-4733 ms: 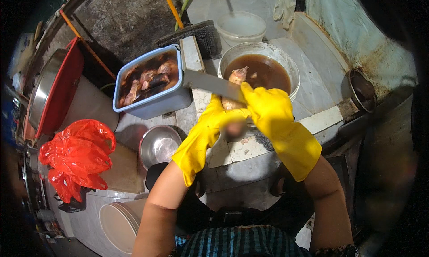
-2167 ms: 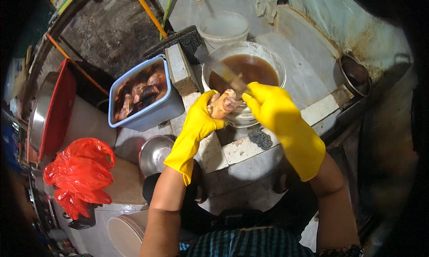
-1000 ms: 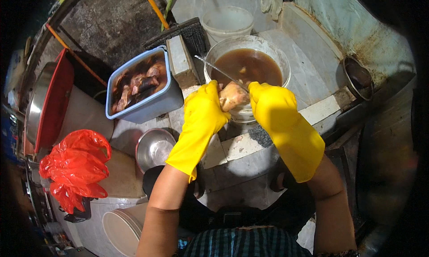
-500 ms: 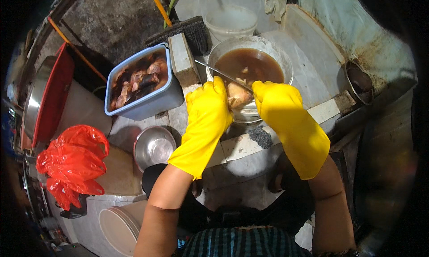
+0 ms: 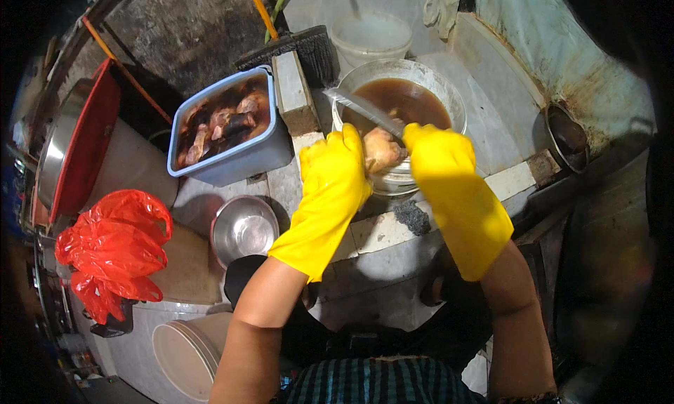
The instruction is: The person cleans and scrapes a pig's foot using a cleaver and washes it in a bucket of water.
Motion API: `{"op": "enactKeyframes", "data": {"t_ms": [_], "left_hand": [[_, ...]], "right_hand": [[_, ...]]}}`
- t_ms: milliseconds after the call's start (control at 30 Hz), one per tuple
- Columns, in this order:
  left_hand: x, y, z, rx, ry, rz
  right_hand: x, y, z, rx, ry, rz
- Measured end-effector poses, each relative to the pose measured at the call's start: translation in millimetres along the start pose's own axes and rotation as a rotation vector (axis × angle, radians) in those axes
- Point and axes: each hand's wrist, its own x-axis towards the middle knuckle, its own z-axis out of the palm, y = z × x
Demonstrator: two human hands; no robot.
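Both hands wear long yellow rubber gloves. My left hand point(image 5: 330, 165) is closed on a pale pinkish piece of meat point(image 5: 381, 153), holding it at the near rim of a white bucket point(image 5: 455, 98) filled with brown liquid. In my right hand point(image 5: 439, 151) is a knife point(image 5: 357, 106), gripped by its handle, which the glove hides. Its broad blade points to the far left across the bucket, just above the meat. Whether the edge touches the meat I cannot tell. The fingers of the left hand are partly hidden behind the glove's back.
At left stands a blue tub point(image 5: 232, 174) with meat pieces in dark liquid. Nearer are a metal bowl point(image 5: 244, 232), a red plastic bag point(image 5: 116, 246) and stacked pale buckets point(image 5: 184, 358). A dark scouring pad point(image 5: 412, 218) lies on a tiled ledge point(image 5: 379, 232). Another white bucket point(image 5: 372, 35) stands behind.
The knife blade has turned, showing more of its flat side. The meat has rolled slightly in my left hand. The whole view has shifted a little.
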Motion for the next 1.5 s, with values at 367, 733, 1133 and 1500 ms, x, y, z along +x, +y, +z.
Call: {"op": "enactKeyframes", "data": {"t_ms": [367, 733, 1133, 1500], "left_hand": [[15, -31, 2, -0.568, -0.304, -0.33], [7, -42, 27, -0.568, -0.08, -0.229], [7, -23, 10, -0.184, -0.076, -0.104], [9, -23, 9, -0.199, -0.161, -0.17]], "right_hand": [[77, 49, 10, 0.085, -0.277, 0.269], [27, 39, -25, 0.515, -0.041, 0.269], [1, 17, -17, 0.449, 0.098, -0.113], [6, 19, -17, 0.595, 0.043, -0.077]]}}
